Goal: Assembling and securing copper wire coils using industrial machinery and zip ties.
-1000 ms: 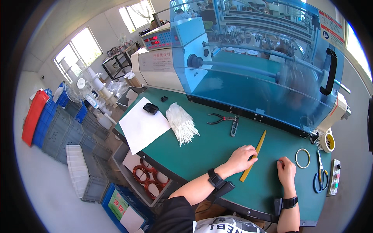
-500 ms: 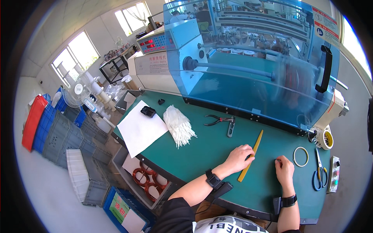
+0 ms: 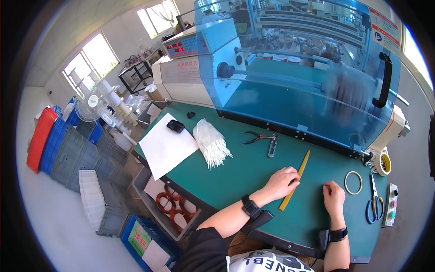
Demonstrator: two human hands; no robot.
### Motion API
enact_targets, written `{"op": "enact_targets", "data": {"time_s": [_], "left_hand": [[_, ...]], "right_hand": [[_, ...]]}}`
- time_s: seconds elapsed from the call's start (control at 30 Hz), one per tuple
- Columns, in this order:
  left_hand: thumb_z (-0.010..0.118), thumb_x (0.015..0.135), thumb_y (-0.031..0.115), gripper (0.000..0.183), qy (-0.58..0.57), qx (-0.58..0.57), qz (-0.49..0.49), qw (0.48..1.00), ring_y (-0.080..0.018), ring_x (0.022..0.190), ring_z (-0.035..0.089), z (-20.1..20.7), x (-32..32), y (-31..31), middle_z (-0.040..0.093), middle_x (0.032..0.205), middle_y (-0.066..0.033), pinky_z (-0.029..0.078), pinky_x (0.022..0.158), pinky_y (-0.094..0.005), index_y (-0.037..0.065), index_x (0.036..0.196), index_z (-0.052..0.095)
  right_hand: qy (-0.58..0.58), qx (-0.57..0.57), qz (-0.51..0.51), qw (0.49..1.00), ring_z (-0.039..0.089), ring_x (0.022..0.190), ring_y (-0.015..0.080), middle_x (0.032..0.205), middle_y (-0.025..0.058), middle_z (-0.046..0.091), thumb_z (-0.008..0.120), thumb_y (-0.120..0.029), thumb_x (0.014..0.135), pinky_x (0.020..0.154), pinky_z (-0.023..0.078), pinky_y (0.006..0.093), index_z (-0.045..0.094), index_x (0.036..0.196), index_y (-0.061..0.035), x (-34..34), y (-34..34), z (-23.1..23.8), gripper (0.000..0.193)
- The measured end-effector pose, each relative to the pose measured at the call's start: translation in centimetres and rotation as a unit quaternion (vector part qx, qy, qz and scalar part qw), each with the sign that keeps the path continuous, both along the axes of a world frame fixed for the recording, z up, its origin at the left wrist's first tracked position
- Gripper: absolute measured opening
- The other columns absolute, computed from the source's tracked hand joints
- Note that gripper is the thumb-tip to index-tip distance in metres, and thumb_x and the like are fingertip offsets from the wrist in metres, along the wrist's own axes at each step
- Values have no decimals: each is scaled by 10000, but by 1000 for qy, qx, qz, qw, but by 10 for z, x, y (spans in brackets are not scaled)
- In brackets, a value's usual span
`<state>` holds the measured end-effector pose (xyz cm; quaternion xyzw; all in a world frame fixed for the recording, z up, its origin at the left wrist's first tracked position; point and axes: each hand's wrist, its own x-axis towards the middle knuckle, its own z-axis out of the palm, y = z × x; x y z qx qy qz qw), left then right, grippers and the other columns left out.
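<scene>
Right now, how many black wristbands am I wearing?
2. One wristband is just behind your left hand, which is at the yellow strip; the other wristband is behind your right hand. The black sleeve or picture edge may hide more.

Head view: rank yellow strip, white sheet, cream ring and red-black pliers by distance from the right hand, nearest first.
From the right hand:
1. cream ring: close by, right
2. yellow strip: left
3. red-black pliers: upper left
4. white sheet: far left
</scene>
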<state>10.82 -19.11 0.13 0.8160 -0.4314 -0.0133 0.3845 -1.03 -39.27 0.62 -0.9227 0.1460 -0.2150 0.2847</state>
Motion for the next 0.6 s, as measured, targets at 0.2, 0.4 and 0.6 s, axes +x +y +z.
{"op": "enact_targets", "data": {"time_s": [0.2, 0.4, 0.6], "left_hand": [[608, 841, 167, 138, 4, 11, 0, 1000, -261, 946, 559, -4, 0, 0, 571, 1012, -68, 460, 830, -375, 53, 917, 624], [607, 841, 165, 136, -2, 4, 5, 1000, -260, 942, 562, -1, -1, 4, 569, 1005, -65, 464, 824, -372, 53, 915, 624], [608, 834, 158, 129, 8, 2, 0, 1000, -265, 943, 564, -1, -1, 1, 573, 1004, -63, 465, 827, -372, 55, 909, 624]], "right_hand": [[33, 3, -12, 999, 589, 618, 299, 714, 120, 609, 617, -95, 785, 576, 450, 380, 606, 829, -34, 1, 1, 2, 76], [13, 8, 2, 1000, 580, 614, 292, 712, 111, 597, 620, -87, 782, 566, 445, 372, 602, 827, -36, 0, 4, 4, 71], [5, -5, 2, 1000, 577, 620, 298, 713, 109, 589, 622, -88, 778, 569, 446, 379, 598, 817, -35, -4, 0, -1, 70]]}}
